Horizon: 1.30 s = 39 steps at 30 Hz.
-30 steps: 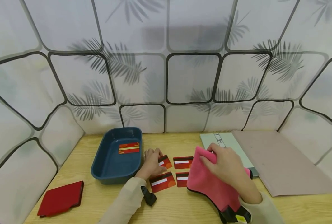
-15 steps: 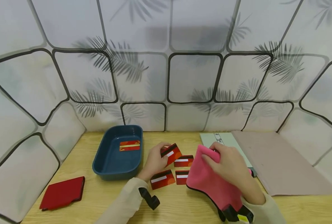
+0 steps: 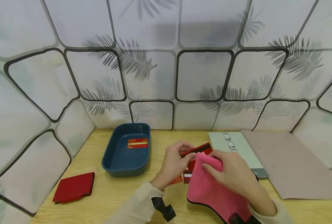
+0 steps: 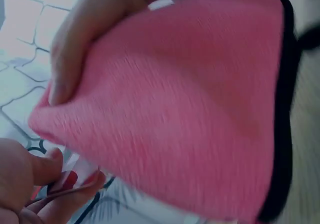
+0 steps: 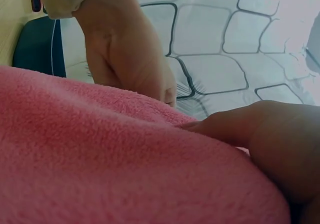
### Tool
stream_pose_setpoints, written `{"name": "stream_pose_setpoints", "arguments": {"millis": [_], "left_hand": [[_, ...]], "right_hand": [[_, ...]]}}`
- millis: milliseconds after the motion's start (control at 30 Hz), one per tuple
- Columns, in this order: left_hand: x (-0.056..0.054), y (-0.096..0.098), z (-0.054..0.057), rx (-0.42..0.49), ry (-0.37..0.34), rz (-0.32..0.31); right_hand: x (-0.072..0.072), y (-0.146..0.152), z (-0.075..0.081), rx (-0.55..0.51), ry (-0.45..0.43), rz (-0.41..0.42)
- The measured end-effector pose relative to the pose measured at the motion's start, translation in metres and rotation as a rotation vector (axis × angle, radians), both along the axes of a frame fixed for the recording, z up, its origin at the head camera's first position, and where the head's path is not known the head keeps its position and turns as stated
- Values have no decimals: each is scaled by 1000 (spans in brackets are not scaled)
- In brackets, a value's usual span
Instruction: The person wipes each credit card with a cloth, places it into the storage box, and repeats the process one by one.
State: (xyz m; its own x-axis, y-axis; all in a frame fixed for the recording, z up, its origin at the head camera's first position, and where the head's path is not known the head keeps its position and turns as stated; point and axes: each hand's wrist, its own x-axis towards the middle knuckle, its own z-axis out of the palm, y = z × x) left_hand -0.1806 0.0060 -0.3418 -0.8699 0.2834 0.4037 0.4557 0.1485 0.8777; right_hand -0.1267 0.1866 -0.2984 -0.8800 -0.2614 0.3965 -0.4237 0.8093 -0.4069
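Observation:
My left hand (image 3: 172,163) pinches a red card with a dark stripe (image 3: 200,149) between thumb and fingers, close to the cloth's upper corner. A pink cloth with black edging (image 3: 210,189) hangs from my right hand (image 3: 234,171), whose thumb and fingers pinch it near the top. In the left wrist view the cloth (image 4: 185,104) fills most of the picture, and the left hand (image 4: 20,181) shows below it. More red cards lie on the table, among them a card with a white strip (image 3: 187,176); hands and cloth partly cover them.
A blue tray (image 3: 105,163) with a red and gold card (image 3: 137,143) inside stands left of the hands. A red wallet-like case (image 3: 74,187) lies at the front left. On the right are a pale green box or book (image 3: 240,149) and a flat pinkish-grey board (image 3: 289,168).
My left hand has lifted a red card from the table and carried it right, up to the pink cloth. The right hand keeps its grip on the cloth. The head view has turned slightly.

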Motion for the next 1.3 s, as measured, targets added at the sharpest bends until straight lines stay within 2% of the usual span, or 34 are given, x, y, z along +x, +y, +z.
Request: {"name": "stream_pose_setpoints", "arguments": {"millis": [100,167,267,333,400,467,667,800,867,1000,1100,1300], "left_hand": [[1,1,3,111,-120,-93],[0,-1,5,175,-229,-173],[-1,-5,8,200,-352,-299],[-2,-6,9,193,-400,-365],[-2,-6,8,190,-410,-399],[-2,-5,6,196,-406,-399],[2,1,4,218,-357,-326],[6,3,7,184,-296,-290],[8,4,8,165,-289,-277],[10,3,11,141,-298,-271],[10,2,12,115,-289,-266],[9,4,12,69,-260,-313]], "right_hand": [[1,1,-1,-18,24,14],[0,2,-1,-38,34,12],[-1,4,0,-63,48,3],[-2,5,1,-67,65,-7],[-3,6,1,-66,83,-18],[-3,7,0,-64,103,-23],[-4,5,-4,-30,192,-2],[-5,2,-7,-2,280,4],[-5,1,-8,8,324,4],[-8,-2,-11,32,386,11],[-10,-5,-13,40,401,2],[-12,-3,-16,22,406,-45]]}}
